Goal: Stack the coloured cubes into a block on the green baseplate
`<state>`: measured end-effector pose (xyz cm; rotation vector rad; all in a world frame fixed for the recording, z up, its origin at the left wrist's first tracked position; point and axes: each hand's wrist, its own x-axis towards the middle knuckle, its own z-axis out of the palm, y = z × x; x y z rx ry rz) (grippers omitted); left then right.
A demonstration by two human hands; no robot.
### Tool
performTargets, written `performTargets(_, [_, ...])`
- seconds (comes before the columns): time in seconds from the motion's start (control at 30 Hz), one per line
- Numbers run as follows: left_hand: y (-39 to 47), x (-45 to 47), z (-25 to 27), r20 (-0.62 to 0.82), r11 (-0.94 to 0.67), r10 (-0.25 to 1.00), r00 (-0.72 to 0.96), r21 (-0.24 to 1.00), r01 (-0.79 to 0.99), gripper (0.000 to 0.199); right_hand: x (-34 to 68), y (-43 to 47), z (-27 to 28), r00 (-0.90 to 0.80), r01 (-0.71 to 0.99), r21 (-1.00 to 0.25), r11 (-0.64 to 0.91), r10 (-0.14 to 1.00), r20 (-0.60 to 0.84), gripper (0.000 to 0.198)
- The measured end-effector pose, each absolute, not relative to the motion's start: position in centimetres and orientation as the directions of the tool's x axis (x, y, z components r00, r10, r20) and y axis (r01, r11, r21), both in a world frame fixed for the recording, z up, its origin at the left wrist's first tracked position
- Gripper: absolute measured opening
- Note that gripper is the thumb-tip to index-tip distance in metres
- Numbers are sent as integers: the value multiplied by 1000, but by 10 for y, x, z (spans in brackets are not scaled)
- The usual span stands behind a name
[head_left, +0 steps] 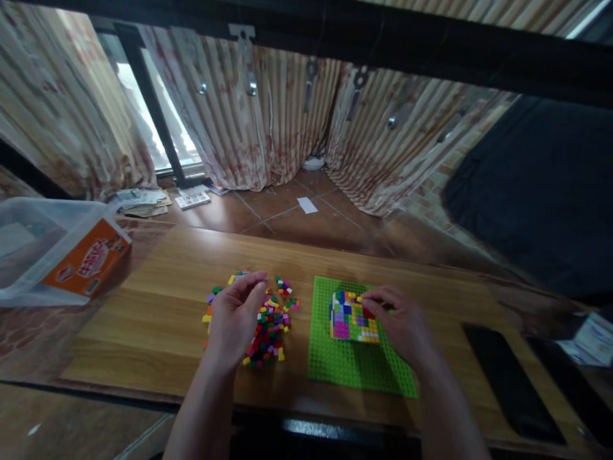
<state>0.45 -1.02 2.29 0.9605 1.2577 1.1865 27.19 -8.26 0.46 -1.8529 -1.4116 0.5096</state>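
A block structure of many-coloured toy bricks [353, 319] stands on a green studded baseplate [335, 364]. My right hand [400, 322] reaches its back right corner, thumb and forefinger closed on a small brick at the top edge; the fingers partly hide it. To the left, my left hand [234, 316] hovers over a heap of loose toy bricks [271, 326] in red, yellow, green, pink and other colours. Its thumb and fingertips are drawn together in a pinch, and anything between them is too small to make out.
Both baseplate and heap lie on a wooden table [158, 306]. A clear plastic tub [48, 223] with an orange label is at the left. On the right side lies a dark flat slab [510, 383]. Papers [141, 201] and patterned curtains [287, 115] are beyond the table.
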Motion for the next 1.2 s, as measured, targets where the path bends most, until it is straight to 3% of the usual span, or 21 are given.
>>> performTargets(0.3, [-8, 16, 12, -104, 103, 995, -9, 994, -28, 32, 264, -68, -4, 275, 699, -713, -61, 943, 189, 15])
performTargets(0.43, [-7, 15, 10, -88, 88, 996, -10, 996, -4, 29, 264, -65, -9, 304, 600, -797, -62, 940, 155, 10])
performTargets(0.57, [-8, 14, 10, -84, 84, 996, -5, 996, -8, 29, 264, -63, -18, 384, 390, -908, -156, 923, 6, 24])
performTargets(0.7, [-9, 12, 11, -98, 97, 995, -10, 995, -31, 30, 265, -61, -24, 379, 217, -966, -143, 924, -52, 32])
performTargets(1.2, [-10, -8, 24, -137, 121, 984, -113, 983, -138, 32, 272, -67, -23, 417, 141, -982, -129, 907, -59, 48])
